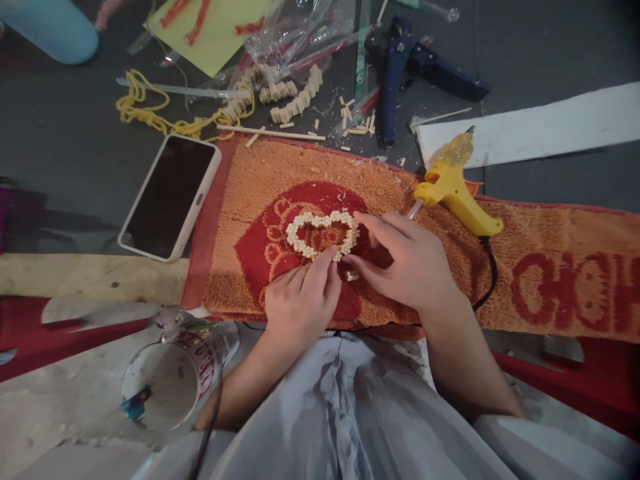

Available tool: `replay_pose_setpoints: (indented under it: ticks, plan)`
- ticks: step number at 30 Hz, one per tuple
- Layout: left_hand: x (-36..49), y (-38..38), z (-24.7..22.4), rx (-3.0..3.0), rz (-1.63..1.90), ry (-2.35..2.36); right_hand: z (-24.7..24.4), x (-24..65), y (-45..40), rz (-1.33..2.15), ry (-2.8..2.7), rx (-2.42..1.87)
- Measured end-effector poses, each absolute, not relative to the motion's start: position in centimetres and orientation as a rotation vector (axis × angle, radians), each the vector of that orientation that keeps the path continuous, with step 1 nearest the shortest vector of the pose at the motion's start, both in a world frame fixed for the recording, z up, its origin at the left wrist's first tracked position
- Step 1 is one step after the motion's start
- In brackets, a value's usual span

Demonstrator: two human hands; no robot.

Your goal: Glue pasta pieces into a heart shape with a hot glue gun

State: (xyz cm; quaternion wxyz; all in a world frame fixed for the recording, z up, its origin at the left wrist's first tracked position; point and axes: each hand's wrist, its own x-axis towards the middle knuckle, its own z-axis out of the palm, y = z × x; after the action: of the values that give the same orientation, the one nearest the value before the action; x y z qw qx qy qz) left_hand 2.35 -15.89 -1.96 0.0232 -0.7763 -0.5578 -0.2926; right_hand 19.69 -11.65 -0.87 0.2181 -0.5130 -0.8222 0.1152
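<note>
A heart-shaped ring of small pale stick pieces (304, 251) lies on an orange and red towel (260, 167). My left hand (306, 293) is at its lower edge, fingers pressed together against the ring. At the ring's right side is my right hand (410, 257), its forefinger touching the ring and its thumb apart below. A small pale piece (352, 275) sits near the right thumb. Right of the hands, a yellow glue gun (457, 193) rests on the towel with its black cable trailing down.
A phone (170, 197) lies at the left. Beyond the towel are curved stick strips (300, 97), yellow string (145, 110), blue cutters (397, 73), plastic wrapping (310, 30) and a white strip (535, 127). Below left stands an open bin (165, 383).
</note>
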Motion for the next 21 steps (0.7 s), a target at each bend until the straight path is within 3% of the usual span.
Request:
replay_pose_setpoints:
  ticks: [21]
  plan:
    - [2.01,-16.1,-2.24,-2.448,-0.93,-1.696,-1.1,19.63,-11.68,0.276,-2.275,-1.408]
